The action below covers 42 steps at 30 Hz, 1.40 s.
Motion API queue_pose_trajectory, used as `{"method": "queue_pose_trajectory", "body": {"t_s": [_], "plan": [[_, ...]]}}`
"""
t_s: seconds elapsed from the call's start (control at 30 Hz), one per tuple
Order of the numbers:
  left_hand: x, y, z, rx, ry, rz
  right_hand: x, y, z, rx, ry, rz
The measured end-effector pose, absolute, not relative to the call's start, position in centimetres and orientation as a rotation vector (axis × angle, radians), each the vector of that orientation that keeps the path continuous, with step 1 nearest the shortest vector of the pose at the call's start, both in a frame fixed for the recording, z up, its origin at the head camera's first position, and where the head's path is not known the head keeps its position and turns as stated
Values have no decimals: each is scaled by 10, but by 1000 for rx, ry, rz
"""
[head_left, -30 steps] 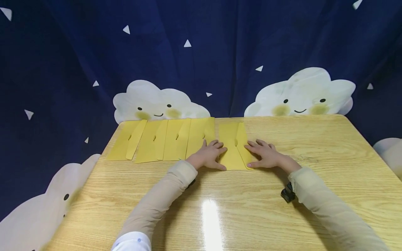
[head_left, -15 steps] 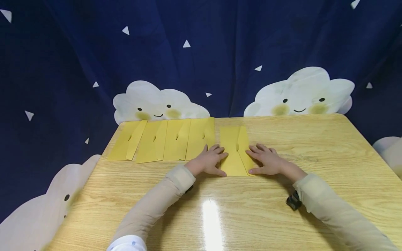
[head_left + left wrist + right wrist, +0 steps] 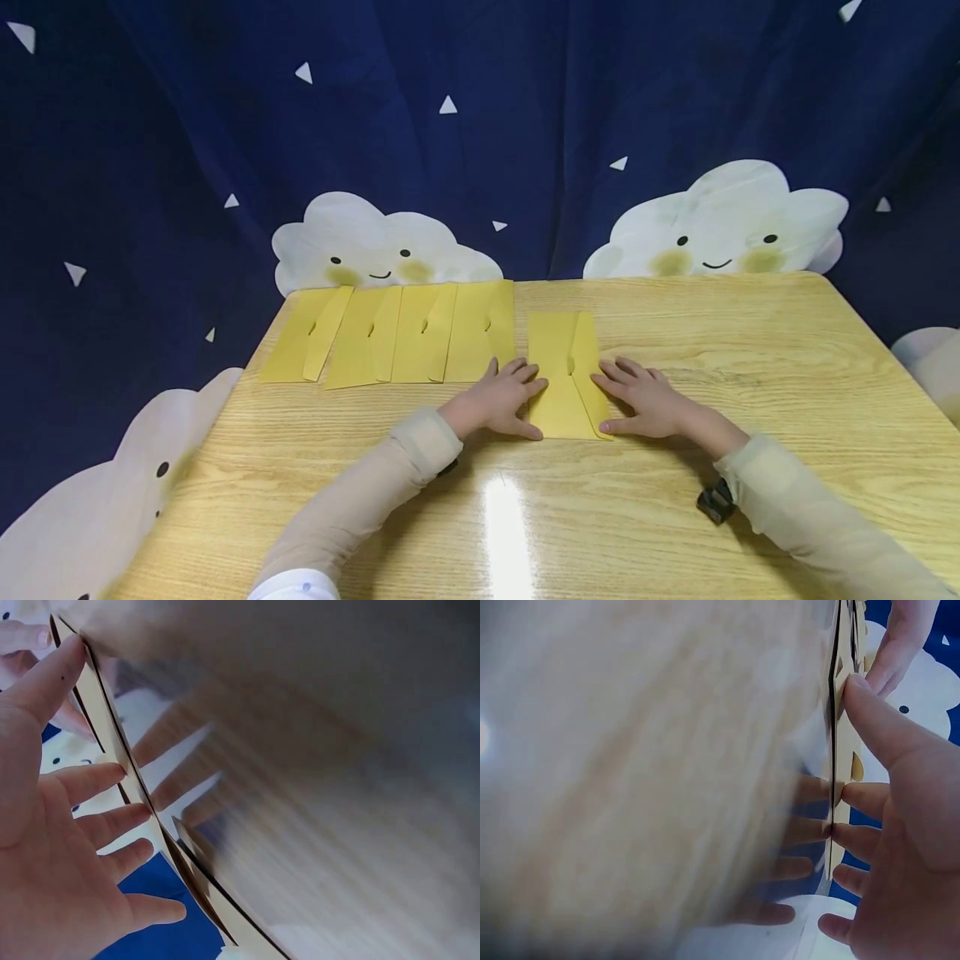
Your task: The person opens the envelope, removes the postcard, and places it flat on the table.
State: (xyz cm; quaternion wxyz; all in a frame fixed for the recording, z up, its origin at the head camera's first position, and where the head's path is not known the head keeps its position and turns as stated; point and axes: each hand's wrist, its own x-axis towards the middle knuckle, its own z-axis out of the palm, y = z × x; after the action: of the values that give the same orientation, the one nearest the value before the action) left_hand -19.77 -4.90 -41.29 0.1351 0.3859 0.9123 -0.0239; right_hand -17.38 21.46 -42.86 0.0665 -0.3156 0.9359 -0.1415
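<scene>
A yellow envelope lies flat on the wooden table, its slanted flap along the right side and a small slot near the middle. My left hand touches its left edge with spread fingers. On the opposite edge, my right hand rests its fingertips and thumb on the flap side. Both wrist views show the envelope edge-on: the left hand and right hand have fairly straight fingers against it. To the left, several matching envelopes lie in a row; my left hand is close to the nearest one.
The wooden table has a glare streak near its front. A dark blue curtain with white triangles and cloud faces hangs behind the back edge. A small black device sits under my right wrist.
Both hands and the envelope between them have slid toward me and slightly right, away from the back edge. The row of envelopes on the left stays in place.
</scene>
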Motion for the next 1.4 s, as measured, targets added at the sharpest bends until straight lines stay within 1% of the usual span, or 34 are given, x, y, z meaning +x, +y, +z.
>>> {"method": "queue_pose_trajectory", "body": {"t_s": [0.5, 1.2, 1.4], "plan": [[-178, -50, -416, 1144, 2657, -121, -150, 215, -423, -1006, 2816, -434], [-144, -47, -412, 1173, 2663, -205, -123, 216, -427, -1058, 2840, -398], [-140, -47, -414, 1182, 2671, -228, -120, 215, -422, -1080, 2840, -415]]}}
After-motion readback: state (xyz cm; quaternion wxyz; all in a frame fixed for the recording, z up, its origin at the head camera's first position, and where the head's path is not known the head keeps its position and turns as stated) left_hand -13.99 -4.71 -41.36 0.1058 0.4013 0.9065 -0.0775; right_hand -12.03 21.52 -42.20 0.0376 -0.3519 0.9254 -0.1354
